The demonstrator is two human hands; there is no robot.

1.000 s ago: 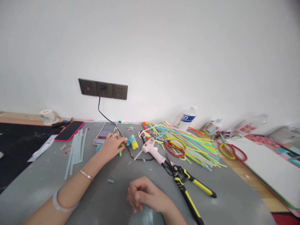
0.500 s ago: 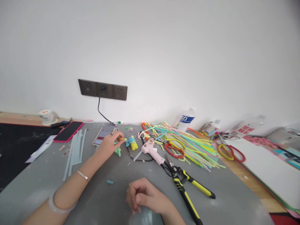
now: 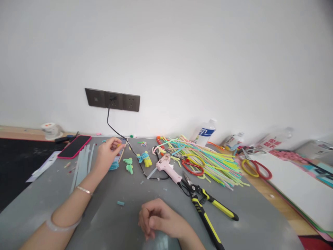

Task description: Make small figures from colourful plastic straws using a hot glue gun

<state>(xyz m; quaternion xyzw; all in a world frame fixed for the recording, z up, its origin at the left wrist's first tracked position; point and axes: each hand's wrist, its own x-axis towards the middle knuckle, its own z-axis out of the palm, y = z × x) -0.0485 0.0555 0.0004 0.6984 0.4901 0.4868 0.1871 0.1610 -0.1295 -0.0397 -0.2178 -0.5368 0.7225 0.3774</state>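
My left hand point(image 3: 108, 154) is over the phone with a lit screen point(image 3: 121, 155), which it partly hides. Its thumb and fingertips pinch a small yellow-orange piece point(image 3: 119, 144), too small to name. Just below that hand lie short blue pieces point(image 3: 113, 166). Green pipe-cleaner shapes point(image 3: 129, 166) and a blue-and-yellow pipe-cleaner figure point(image 3: 146, 159) sit to its right. My right hand point(image 3: 160, 218) rests near the table's front, fingers curled inward and nothing visible in them. A short blue stub point(image 3: 120, 203) lies between my two hands.
A pink glue gun point(image 3: 170, 169), yellow-black pliers point(image 3: 200, 201) and red-yellow scissors point(image 3: 194, 165) lie right of centre. Behind are colourful pipe cleaners point(image 3: 215, 163) and a bottle point(image 3: 205, 132). Pale glue sticks point(image 3: 82, 166) and a pink-cased phone point(image 3: 75, 146) lie left. A cord runs to the socket point(image 3: 112, 100).
My left hand has moved left with the small yellow-orange piece, from beside the blue-and-yellow figure to over the phone, uncovering the green shapes. My right hand has stayed put.
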